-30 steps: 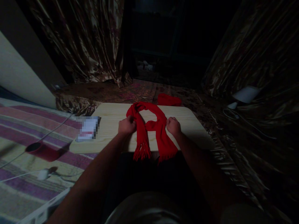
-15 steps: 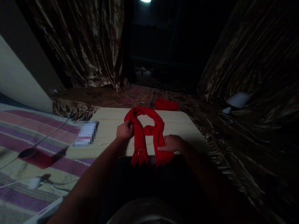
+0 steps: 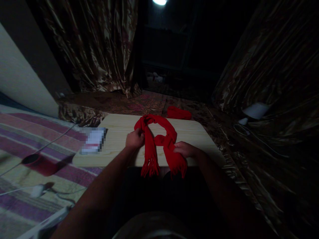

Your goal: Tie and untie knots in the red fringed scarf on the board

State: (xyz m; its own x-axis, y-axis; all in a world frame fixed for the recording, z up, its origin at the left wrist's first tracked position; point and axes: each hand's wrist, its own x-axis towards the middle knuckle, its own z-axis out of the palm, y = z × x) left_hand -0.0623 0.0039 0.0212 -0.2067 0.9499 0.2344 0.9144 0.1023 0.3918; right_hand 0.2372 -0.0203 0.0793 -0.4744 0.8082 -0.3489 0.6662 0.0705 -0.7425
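A red fringed scarf [image 3: 170, 130] lies in a loop on the pale wooden table [image 3: 117, 127]. Both of its fringed ends hang over the near edge, and a short piece crosses the loop's middle. My left hand [image 3: 135, 138] is closed at the loop's left side, pinching the scarf's edge. On the other side, my right hand [image 3: 184, 149] grips the right-hand length of the scarf by its outer edge, the fingers partly hidden by the cloth.
A blurred white booklet or box [image 3: 93, 140] lies at the table's left. Behind the table is another red cloth item [image 3: 178, 113]. A red container [image 3: 40, 164] and cables rest on the striped cover at left. A white lamp [image 3: 255, 110] stands at right.
My right hand has shifted up along the scarf's right length, and that fringed end now spreads flatter. My left hand keeps its place on the scarf. The view has moved slightly.
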